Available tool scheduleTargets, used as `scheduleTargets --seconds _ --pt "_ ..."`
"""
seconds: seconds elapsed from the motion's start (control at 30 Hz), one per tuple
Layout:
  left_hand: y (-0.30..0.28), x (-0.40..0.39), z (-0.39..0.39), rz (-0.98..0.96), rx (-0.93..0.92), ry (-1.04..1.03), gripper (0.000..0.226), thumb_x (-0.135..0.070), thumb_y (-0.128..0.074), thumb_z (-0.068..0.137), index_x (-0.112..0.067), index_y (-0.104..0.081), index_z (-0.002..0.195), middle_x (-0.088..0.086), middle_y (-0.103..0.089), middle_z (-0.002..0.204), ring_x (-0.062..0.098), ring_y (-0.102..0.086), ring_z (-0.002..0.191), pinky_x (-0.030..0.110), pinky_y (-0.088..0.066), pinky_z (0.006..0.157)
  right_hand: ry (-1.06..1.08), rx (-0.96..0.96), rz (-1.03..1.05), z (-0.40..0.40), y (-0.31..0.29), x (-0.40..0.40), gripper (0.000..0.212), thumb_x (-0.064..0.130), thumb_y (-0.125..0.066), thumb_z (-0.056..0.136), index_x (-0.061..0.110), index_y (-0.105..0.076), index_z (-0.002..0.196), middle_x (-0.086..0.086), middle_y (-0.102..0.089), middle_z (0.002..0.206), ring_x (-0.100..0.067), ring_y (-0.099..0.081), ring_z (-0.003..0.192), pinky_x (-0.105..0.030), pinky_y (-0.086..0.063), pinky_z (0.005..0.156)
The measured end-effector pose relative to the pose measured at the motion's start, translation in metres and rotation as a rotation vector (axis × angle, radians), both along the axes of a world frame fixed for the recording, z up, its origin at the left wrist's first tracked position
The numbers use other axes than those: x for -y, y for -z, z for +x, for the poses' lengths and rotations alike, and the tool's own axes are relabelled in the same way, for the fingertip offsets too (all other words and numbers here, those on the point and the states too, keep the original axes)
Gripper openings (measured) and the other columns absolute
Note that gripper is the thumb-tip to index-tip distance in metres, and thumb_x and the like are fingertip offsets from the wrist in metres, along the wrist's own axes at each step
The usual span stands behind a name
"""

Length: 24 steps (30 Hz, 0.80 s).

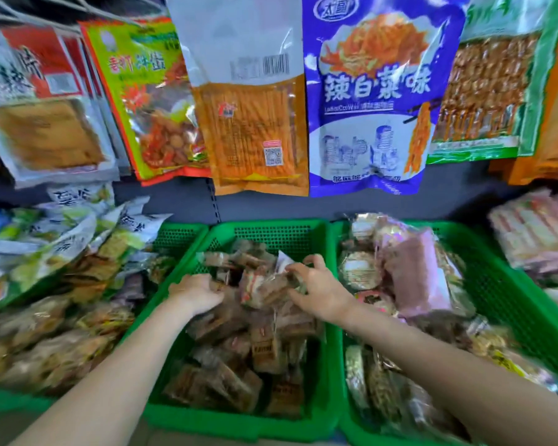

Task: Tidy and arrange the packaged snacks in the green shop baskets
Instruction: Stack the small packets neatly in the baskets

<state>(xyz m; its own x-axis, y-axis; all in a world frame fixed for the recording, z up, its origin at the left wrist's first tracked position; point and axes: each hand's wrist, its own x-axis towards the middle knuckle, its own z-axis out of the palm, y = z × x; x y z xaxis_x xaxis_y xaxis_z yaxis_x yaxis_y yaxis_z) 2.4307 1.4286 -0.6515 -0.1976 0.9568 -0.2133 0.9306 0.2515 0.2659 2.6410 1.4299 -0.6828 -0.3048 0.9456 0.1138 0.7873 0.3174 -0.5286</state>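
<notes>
Mid-task: both hands in the middle green basket [271,228], left hand [196,292] curled down into the brown snack packets [239,349], right hand [316,289] pinching one clear-wrapped packet [268,286] near the far end. Packets there lying jumbled, near end no neater. Baskets left [181,235] and right [509,284] of it equally heaped, so most sorting looks undone.

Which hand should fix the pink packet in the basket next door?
Probably the right hand. It is in the middle basket beside the wall shared with the right basket, where the pink packet lies. The left hand sits farther away.
</notes>
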Motion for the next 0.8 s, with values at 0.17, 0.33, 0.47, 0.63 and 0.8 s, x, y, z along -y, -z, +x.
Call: scheduleTargets --seconds 0.17,0.33,0.47,0.63,0.8 --pt "-0.016 -0.008 0.031 0.248 0.151 0.059 0.035 -0.021 -0.054 0.091 -0.016 -0.057 0.125 0.007 -0.054 0.134 0.024 -0.051 0.121 0.027 -0.040 0.096 0.108 0.012 0.123 0.047 -0.028 -0.010 0.024 0.012 -0.053 0.086 0.015 -0.069 0.104 -0.012 -0.060 0.116 -0.027 -0.056 0.109 -0.024 -0.036 0.097" --pt "-0.028 -0.006 0.114 0.304 0.277 0.335 0.031 -0.013 -0.053 0.089 -0.015 -0.060 0.119 0.005 -0.057 0.127 0.022 -0.058 0.108 0.027 -0.042 0.092 0.274 -0.111 0.224 0.122 -0.067 0.011 0.026 -0.002 -0.050 0.083 0.007 -0.072 0.094 -0.010 -0.071 0.099 -0.025 -0.064 0.093 -0.022 -0.041 0.081" --pt "-0.037 0.002 0.202 0.361 0.455 0.525 0.027 -0.007 -0.053 0.086 -0.014 -0.063 0.110 0.001 -0.063 0.113 0.012 -0.058 0.085 0.018 -0.041 0.079 0.416 -0.053 0.344 0.204 -0.077 0.043 0.023 -0.005 -0.051 0.081 0.003 -0.072 0.088 -0.013 -0.070 0.090 -0.027 -0.064 0.087 -0.023 -0.039 0.076" --pt "-0.030 0.024 0.315 0.307 0.589 0.740 0.028 -0.017 -0.055 0.081 -0.019 -0.064 0.107 -0.003 -0.064 0.102 0.012 -0.061 0.086 0.023 -0.046 0.089 0.740 -0.001 0.275 0.323 -0.065 0.093 0.021 -0.001 -0.053 0.083 0.004 -0.071 0.093 -0.015 -0.069 0.096 -0.031 -0.063 0.093 -0.029 -0.044 0.079" --pt "-0.010 0.045 0.380 0.159 0.596 0.854 0.028 -0.011 -0.054 0.086 -0.018 -0.060 0.112 -0.001 -0.060 0.117 0.014 -0.062 0.093 0.025 -0.045 0.087 0.916 0.224 -0.182 0.433 -0.035 0.121 0.043 0.024 -0.061 0.087 0.003 -0.052 0.124 -0.018 -0.057 0.123 -0.033 -0.054 0.114 -0.034 -0.041 0.090"
